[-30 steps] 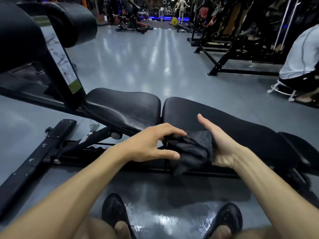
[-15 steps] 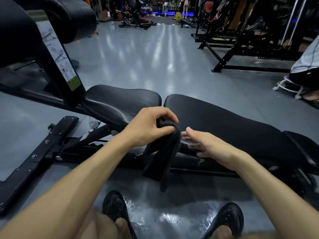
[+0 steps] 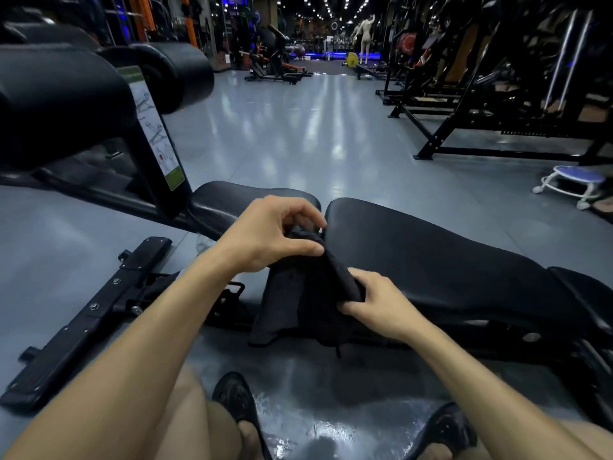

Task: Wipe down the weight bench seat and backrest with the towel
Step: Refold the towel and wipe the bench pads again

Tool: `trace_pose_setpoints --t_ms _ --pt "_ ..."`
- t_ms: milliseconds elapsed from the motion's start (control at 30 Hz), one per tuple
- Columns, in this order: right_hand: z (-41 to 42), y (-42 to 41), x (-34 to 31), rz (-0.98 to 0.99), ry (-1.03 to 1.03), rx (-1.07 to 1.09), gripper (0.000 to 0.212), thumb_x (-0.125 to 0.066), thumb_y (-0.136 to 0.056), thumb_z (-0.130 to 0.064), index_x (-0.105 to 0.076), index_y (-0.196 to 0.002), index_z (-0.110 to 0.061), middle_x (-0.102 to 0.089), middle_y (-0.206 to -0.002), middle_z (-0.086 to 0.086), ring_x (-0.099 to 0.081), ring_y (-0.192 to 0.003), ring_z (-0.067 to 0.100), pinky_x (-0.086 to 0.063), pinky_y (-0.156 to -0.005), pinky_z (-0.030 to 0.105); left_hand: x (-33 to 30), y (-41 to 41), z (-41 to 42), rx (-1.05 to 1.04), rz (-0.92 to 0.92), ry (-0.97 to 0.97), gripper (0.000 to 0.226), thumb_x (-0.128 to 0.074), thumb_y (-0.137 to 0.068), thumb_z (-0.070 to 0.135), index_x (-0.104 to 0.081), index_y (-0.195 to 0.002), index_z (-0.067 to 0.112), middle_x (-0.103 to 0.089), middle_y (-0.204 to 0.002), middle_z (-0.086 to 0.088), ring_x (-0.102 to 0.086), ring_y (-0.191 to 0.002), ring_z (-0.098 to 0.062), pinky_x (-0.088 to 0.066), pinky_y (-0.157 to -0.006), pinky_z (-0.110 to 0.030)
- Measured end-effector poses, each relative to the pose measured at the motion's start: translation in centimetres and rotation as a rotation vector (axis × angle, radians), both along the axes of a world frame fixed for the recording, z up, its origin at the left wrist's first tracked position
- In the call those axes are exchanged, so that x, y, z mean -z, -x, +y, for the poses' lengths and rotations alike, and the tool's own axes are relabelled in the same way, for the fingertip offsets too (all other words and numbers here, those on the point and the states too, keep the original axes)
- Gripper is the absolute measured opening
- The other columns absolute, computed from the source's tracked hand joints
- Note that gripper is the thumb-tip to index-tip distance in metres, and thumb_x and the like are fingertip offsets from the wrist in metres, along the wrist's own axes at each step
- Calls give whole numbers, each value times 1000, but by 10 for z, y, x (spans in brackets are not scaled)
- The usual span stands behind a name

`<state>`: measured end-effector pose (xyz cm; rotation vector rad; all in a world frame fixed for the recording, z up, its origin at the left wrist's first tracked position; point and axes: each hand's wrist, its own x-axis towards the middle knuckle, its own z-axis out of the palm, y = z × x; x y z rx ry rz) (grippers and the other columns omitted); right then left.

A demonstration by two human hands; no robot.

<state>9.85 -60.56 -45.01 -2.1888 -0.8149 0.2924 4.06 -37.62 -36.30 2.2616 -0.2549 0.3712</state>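
Observation:
A dark towel [image 3: 298, 307] hangs in front of the black weight bench, over the gap between its seat [image 3: 225, 204] and its long backrest [image 3: 431, 254]. My left hand [image 3: 268, 237] pinches the towel's top edge above the gap. My right hand [image 3: 374, 303] grips a fold of it lower down, by the backrest's near edge. The rest of the cloth droops toward the bench frame.
The bench's black foot bar [image 3: 86, 320] runs along the floor at the left. A padded roller [image 3: 172, 78] and an instruction label [image 3: 156, 131] stand at the upper left. Dark racks [image 3: 497, 94] and a small blue stool [image 3: 574, 180] are at the right. My shoes [image 3: 238, 410] are below.
My right hand has taken hold of the towel, which it only lay beside half a second ago. The towel has spread wider between both hands. The view has tilted up.

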Motion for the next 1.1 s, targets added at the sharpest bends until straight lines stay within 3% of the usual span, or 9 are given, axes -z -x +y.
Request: trace_pose_setpoints --t_ms 67,133,267,467,567,633,800,900,1100 --pt "-5 2 0 46 10 -43 8 -71 -84 -24 -66 -88 -28 -63 -76 -13 -56 -71 0 -45 -69 31 -12 15 9 -3 1 6 29 -91 -74 25 -76 -97 32 -76 -90 7 -70 -83 -7 -52 -75 -27" --pt "-5 9 -5 62 -20 -84 19 -72 -86 -36 -68 -98 -22 -68 -83 -8 -62 -79 5 -49 -76 38 -24 28 18 -17 -21 1 27 -89 -77 22 -76 -98 31 -77 -92 4 -73 -88 -11 -55 -80 -30" --pt "1 27 -24 53 -184 -34 18 -78 -87 -16 -63 -95 -23 -75 -87 -2 -68 -77 12 -55 -78 39 -46 55 41 -78 -69 5 22 -87 -80 20 -76 -98 29 -75 -91 1 -72 -90 -18 -55 -90 -33" --pt "36 55 -41 31 -213 -113 13 -71 -86 -19 -71 -98 -26 -73 -78 0 -63 -69 21 -55 -77 49 -82 82 58 -153 -68 -112 24 -87 -80 26 -75 -100 31 -72 -92 1 -70 -86 -19 -51 -80 -23" --pt "51 69 -40 165 -326 -157 13 -65 -93 -8 -74 -97 -16 -76 -85 -1 -65 -71 12 -54 -65 26 -98 92 66 -211 -95 -187 23 -87 -80 29 -75 -100 31 -72 -90 3 -69 -85 -18 -52 -79 -27" --pt "59 78 -34 241 -323 -244 15 -61 -98 -4 -75 -102 -8 -78 -96 3 -68 -85 8 -52 -78 17 -106 97 69 -224 -99 -226 23 -87 -79 31 -75 -99 31 -73 -90 3 -70 -86 -16 -54 -81 -29" --pt "73 81 -18 227 -373 -271 16 -63 -100 -13 -76 -109 -12 -78 -103 6 -70 -93 12 -53 -87 28 -111 109 64 -208 -90 -288 23 -88 -78 30 -75 -97 31 -73 -88 3 -70 -85 -18 -55 -83 -38" --pt "80 75 -9 122 -315 -225 15 -68 -97 -20 -76 -109 -19 -71 -108 -2 -62 -95 0 -48 -89 26 -114 116 64 -203 -87 -278 23 -88 -79 27 -75 -98 28 -74 -88 3 -71 -85 -19 -56 -85 -45" --pt "91 64 -11 -18 -263 -218 14 -70 -93 -26 -77 -106 -25 -39 -153 -22 -35 -139 -2 -27 -113 29 -119 125 59 -157 -112 -282 21 -88 -79 21 -77 -97 23 -75 -88 1 -71 -86 -24 -56 -82 -50"
